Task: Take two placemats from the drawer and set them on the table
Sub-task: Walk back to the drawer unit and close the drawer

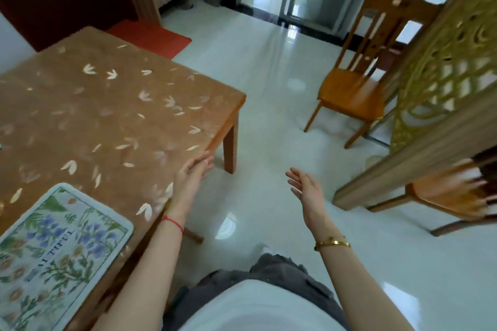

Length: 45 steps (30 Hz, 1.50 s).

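Note:
A floral placemat (57, 252) with blue flowers and a pale border lies flat on the near left corner of the brown leaf-patterned table (113, 105). My left hand (193, 170) hovers over the table's right edge with its fingers relaxed and nothing in it. My right hand (305, 187) is out over the floor to the right of the table, fingers straight and empty. No drawer is in view, and I see only one placemat.
A wooden chair (357, 88) stands at the right beside a gold lattice screen (443, 83). Another chair (454, 196) sits at the right edge. A red mat (150, 36) lies on the glossy tiled floor beyond the table.

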Motion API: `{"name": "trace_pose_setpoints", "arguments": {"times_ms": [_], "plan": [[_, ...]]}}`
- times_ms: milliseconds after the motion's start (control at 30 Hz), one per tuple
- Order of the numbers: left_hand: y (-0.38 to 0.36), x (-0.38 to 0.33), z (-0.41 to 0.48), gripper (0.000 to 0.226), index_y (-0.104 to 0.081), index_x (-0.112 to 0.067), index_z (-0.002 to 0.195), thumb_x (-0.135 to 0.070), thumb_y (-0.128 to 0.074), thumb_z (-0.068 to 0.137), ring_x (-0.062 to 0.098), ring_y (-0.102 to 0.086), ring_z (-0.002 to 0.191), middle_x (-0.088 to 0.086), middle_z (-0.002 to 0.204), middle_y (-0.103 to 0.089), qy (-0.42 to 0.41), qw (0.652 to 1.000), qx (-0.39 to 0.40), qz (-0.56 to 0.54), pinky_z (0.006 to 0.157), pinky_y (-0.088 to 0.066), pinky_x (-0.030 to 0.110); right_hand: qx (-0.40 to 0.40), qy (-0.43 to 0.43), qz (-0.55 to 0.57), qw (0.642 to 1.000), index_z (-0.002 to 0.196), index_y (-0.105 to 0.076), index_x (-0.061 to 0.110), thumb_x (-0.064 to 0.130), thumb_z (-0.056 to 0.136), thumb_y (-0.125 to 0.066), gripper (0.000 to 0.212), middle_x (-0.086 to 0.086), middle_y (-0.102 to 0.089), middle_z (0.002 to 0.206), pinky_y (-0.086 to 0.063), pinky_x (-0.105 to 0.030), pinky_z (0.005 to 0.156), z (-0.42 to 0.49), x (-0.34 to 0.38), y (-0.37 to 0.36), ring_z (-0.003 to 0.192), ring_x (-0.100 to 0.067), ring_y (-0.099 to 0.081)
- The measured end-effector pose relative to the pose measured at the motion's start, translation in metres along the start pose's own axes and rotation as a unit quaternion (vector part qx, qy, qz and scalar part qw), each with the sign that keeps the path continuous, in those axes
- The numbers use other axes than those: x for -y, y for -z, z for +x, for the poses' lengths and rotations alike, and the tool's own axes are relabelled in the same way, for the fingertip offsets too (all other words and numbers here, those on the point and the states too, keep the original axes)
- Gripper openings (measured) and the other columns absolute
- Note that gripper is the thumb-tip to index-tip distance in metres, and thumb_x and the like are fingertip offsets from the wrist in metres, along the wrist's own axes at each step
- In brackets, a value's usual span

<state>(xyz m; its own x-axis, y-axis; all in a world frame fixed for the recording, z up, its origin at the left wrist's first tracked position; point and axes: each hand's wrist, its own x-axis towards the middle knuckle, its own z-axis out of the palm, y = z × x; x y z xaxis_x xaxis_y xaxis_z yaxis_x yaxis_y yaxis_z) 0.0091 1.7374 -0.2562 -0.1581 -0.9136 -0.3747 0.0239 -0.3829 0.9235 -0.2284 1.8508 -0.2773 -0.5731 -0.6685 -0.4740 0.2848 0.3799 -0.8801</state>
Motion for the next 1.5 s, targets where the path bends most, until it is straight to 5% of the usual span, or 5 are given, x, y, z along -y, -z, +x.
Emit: {"name": "trace_pose_setpoints", "arguments": {"times_ms": [100, 233, 567, 1500], "plan": [[-0.059, -0.002, 0.009, 0.03, -0.061, -0.006, 0.126, -0.011, -0.053, 0.098, 0.02, -0.067, 0.104, 0.013, 0.122, -0.067, -0.008, 0.999, 0.03, 0.008, 0.095, -0.05, 0.029, -0.015, 0.011, 0.017, 1.0, 0.118, -0.061, 0.015, 0.024, 0.103, -0.037, 0.03, -0.007, -0.067, 0.118, -0.045, -0.032, 0.098, 0.022, 0.018, 0.042, 0.111, -0.02, -0.06], [-0.124, -0.008, 0.018, 0.03, -0.06, -0.004, 0.126, -0.012, -0.053, 0.098, 0.026, -0.066, 0.109, 0.015, 0.121, -0.067, -0.021, 0.998, 0.05, 0.02, 0.101, -0.049, 0.038, -0.035, 0.02, 0.038, 0.998, 0.117, -0.061, 0.015, 0.024, 0.103, -0.038, 0.029, -0.007, -0.067, 0.117, -0.044, -0.034, 0.101, 0.048, 0.042, 0.089, 0.111, -0.021, -0.06], [-0.202, -0.005, 0.08, 0.026, -0.064, -0.009, 0.121, -0.017, -0.054, 0.098, 0.025, -0.067, 0.11, 0.011, 0.119, -0.069, -0.001, 0.995, 0.092, 0.044, 0.104, -0.047, 0.042, -0.072, 0.0, 0.068, 0.995, 0.12, -0.062, 0.014, 0.027, 0.103, -0.038, 0.032, -0.004, -0.068, 0.116, -0.047, -0.033, 0.101, 0.109, 0.058, 0.13, 0.113, -0.02, -0.062], [-0.389, -0.164, 0.464, 0.03, -0.064, -0.009, 0.124, -0.017, -0.052, 0.097, 0.022, -0.068, 0.109, 0.008, 0.117, -0.071, -0.015, 0.998, 0.054, -0.001, 0.097, -0.05, 0.033, -0.044, 0.024, 0.041, 0.998, 0.125, -0.06, 0.01, 0.03, 0.103, -0.039, 0.036, -0.003, -0.068, 0.116, -0.05, -0.027, 0.092, 0.525, 0.299, 0.051, 0.108, -0.016, -0.064]]}}
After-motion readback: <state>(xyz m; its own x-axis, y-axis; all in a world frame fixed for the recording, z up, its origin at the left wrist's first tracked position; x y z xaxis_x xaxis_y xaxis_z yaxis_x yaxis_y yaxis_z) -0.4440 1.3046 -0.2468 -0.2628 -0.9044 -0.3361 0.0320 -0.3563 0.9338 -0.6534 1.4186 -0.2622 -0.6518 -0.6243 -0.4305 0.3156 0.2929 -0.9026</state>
